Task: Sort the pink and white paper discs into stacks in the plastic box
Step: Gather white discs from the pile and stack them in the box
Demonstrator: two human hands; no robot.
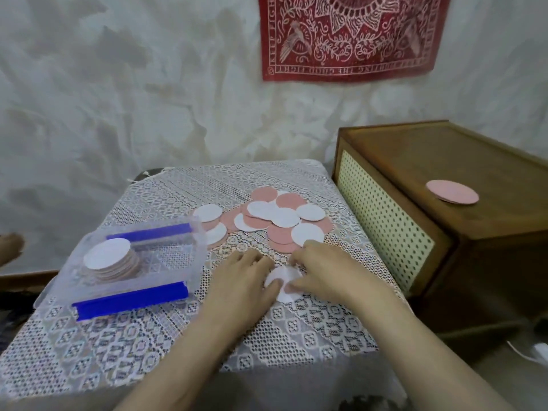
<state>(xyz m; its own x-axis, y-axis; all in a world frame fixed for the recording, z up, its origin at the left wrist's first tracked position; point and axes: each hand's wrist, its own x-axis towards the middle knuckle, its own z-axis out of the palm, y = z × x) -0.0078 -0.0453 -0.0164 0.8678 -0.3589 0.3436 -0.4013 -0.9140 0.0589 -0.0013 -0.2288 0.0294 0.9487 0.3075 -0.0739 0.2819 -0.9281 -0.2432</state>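
Left hand [243, 274], right hand [323, 268] on discs [281, 294]

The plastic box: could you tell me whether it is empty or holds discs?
Not empty: the plastic box holds a stack of discs, white on top.

Wooden cabinet [444, 185] beside whitish wall [133, 99]

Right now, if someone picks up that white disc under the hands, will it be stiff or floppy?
The white disc looks paper-thin, so probably light and floppy. It seems to lie flat on the lace tablecloth, so its edge may be hard to catch; the left hand and right hand both pinch at it. Flat, it should slide rather than roll.
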